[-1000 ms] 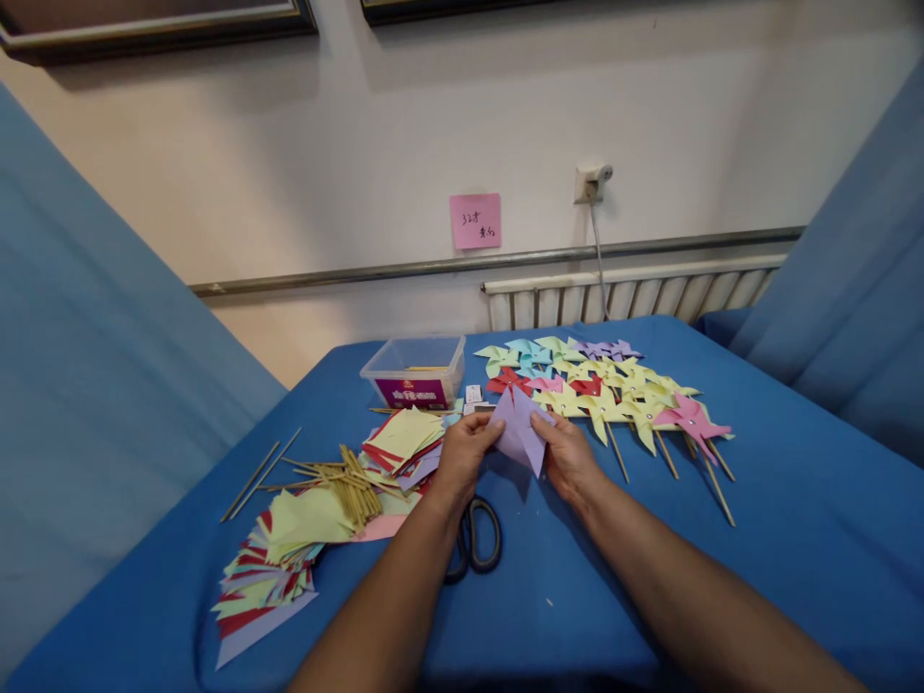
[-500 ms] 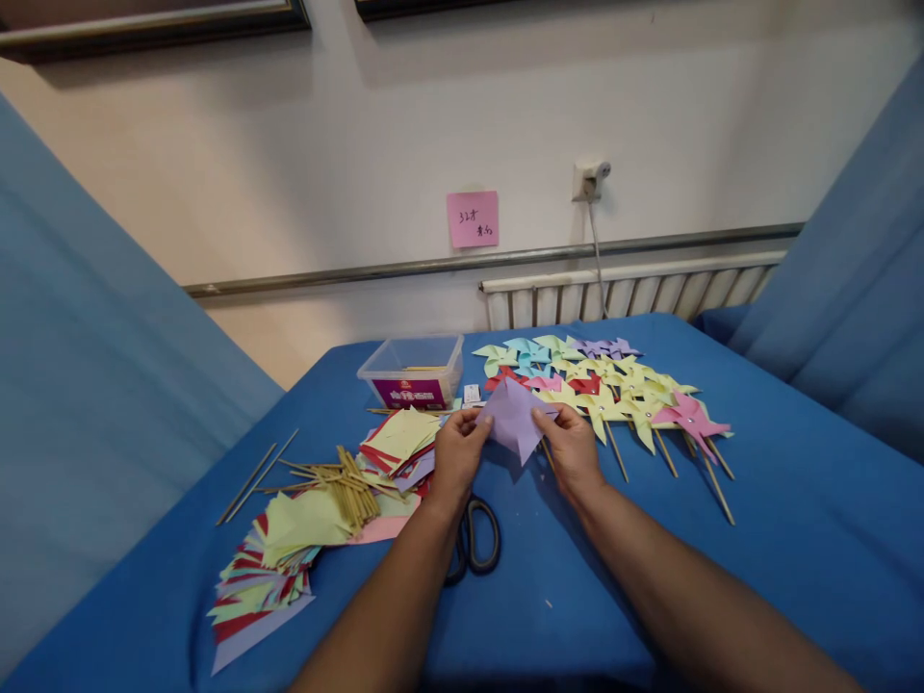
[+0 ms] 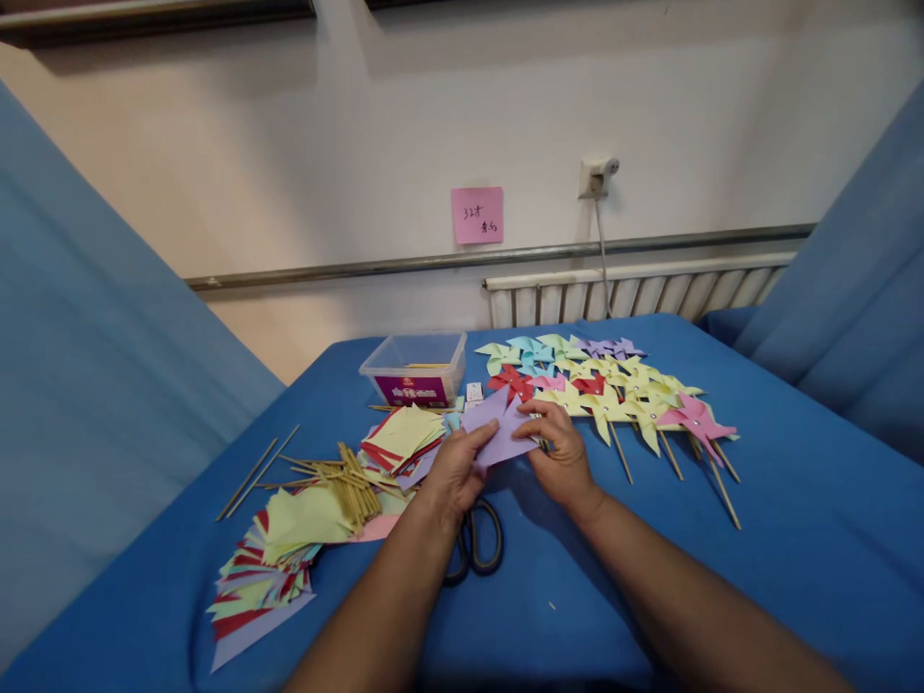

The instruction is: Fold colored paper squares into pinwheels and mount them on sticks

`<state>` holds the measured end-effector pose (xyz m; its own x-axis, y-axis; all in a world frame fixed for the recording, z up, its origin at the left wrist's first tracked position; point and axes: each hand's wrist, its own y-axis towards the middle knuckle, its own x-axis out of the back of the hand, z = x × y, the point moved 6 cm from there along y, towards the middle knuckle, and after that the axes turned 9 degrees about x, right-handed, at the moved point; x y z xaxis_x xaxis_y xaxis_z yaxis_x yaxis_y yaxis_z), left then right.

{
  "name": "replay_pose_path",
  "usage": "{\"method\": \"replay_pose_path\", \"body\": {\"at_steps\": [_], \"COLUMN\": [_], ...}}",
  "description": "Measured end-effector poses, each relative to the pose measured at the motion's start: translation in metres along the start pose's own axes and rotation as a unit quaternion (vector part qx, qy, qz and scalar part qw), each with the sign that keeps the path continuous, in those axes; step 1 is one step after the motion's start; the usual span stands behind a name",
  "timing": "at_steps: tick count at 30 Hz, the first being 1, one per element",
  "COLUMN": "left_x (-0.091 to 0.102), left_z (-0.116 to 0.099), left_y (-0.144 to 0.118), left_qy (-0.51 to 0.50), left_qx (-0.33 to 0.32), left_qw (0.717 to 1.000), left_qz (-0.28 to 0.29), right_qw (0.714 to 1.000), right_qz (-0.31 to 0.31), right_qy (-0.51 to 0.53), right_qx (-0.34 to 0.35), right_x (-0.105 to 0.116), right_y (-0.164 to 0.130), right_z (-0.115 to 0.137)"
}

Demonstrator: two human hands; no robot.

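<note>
On the blue-covered bench (image 3: 794, 539), at nine o'clock from the hands, lie loose bamboo sticks (image 3: 346, 481) over fanned stacks of coloured paper squares (image 3: 267, 568). The left hand (image 3: 454, 472) pinches the near edge of a lilac cut paper square (image 3: 497, 428), thumb on top; black-handled scissors (image 3: 473, 539) lie just beneath it. The right hand (image 3: 559, 452) pinches the sheet's other side, fingers curled on a flap. To fold well, I judge each corner should be drawn to the centre without creasing. At twelve o'clock sits a clear plastic box (image 3: 415, 371); its purple label is unreadable. At two o'clock lie finished paper pinwheels (image 3: 613, 385). The pink wall note (image 3: 477, 215) seems to read "32".
</note>
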<state>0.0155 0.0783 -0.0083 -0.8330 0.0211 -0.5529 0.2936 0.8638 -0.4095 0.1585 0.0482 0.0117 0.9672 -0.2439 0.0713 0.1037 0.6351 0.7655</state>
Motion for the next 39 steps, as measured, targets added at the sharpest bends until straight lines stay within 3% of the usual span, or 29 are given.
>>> {"method": "replay_pose_path", "body": {"at_steps": [2,4,7,9,11,14,17,23,27,34,39], "left_x": [0.001,0.004,0.009,0.010,0.009,0.010,0.011,0.002,0.000,0.011,0.004], "left_z": [-0.007,-0.010,-0.012,-0.014,-0.015,-0.014,-0.013,-0.005,0.000,-0.007,-0.006], "left_y": [0.001,0.002,0.003,0.002,0.002,0.003,0.004,0.004,0.004,0.005,0.002], "left_qy": [0.030,0.070,0.141,0.190,0.237,0.274,0.249,0.122,0.123,0.078,-0.022], "left_qx": [-0.069,-0.101,-0.123,-0.134,-0.135,-0.126,-0.124,-0.071,-0.048,-0.112,-0.090], "left_qw": [0.997,0.992,0.980,0.969,0.957,0.948,0.955,0.990,0.991,0.988,0.995], "left_qz": [-0.008,-0.024,-0.067,-0.086,-0.095,-0.103,-0.105,-0.020,-0.011,-0.073,-0.023], "right_qw": [0.999,0.989,0.934,0.888,0.867,0.874,0.881,0.863,0.864,0.880,0.855], "right_qz": [-0.022,-0.069,-0.116,-0.099,-0.068,-0.048,-0.065,-0.132,-0.159,-0.096,-0.108], "right_qy": [0.015,0.068,0.214,0.299,0.326,0.305,0.287,0.306,0.300,0.280,0.313], "right_qx": [-0.034,-0.111,-0.261,-0.335,-0.371,-0.375,-0.371,-0.380,-0.372,-0.370,-0.399], "right_x": [0.000,0.002,-0.004,-0.013,-0.020,-0.022,-0.020,-0.017,-0.013,-0.024,-0.026], "right_y": [-0.001,-0.004,-0.013,-0.018,-0.022,-0.024,-0.026,-0.027,-0.026,-0.031,-0.033], "right_z": [-0.007,-0.019,-0.038,-0.045,-0.048,-0.051,-0.055,-0.057,-0.057,-0.050,-0.047]}}
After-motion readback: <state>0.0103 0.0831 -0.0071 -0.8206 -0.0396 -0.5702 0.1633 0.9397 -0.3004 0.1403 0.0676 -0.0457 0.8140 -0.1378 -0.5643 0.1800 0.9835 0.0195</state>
